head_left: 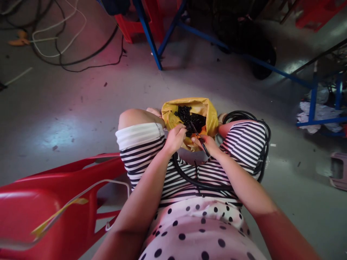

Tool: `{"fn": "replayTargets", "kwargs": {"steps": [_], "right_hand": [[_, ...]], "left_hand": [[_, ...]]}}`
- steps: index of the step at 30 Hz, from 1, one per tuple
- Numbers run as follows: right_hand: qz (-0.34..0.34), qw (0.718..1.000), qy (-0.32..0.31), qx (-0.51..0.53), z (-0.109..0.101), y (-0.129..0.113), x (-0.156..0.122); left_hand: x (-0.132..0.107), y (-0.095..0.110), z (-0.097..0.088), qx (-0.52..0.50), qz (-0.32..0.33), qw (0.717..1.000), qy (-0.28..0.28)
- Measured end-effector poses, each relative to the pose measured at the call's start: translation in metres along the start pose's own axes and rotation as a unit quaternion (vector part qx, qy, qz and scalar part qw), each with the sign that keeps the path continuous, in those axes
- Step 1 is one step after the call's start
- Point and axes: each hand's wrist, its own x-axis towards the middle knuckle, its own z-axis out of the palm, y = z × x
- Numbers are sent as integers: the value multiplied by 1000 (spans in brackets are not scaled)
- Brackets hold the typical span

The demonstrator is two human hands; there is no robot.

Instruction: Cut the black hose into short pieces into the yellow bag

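Observation:
A yellow bag stands between my knees with its mouth folded open, holding many short cut black pieces. Over its near edge, my left hand is closed around a black corrugated tube. That tube runs from under the hand across my lap to a coil by my right knee. My right hand grips scissors with dark and orange handles. Their blades point forward over the bag, apart from each other. The tube's end at my left fingers is too small to make out.
A red plastic stool with a white cable across it is close on my left. Blue metal table legs stand ahead. Cables lie on the floor at upper left, and plastic bags are at right.

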Motion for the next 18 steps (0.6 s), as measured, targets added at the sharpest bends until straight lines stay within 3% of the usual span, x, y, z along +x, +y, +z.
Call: {"fn": "replayTargets", "kwargs": {"steps": [4, 7, 12, 18], "right_hand": [[-6, 1000, -2, 11, -1, -1, 0], [-20, 1000, 0, 16, -2, 0, 0], [-17, 1000, 3, 9, -2, 0, 0], [-8, 1000, -4, 17, -2, -1, -1]], "left_hand": [[-4, 4, -2, -104, -30, 992, -61], [-7, 5, -1, -111, -60, 986, -107], [-8, 10, 2, -109, -78, 990, -52], [-8, 14, 2, -144, -89, 985, -26]]}}
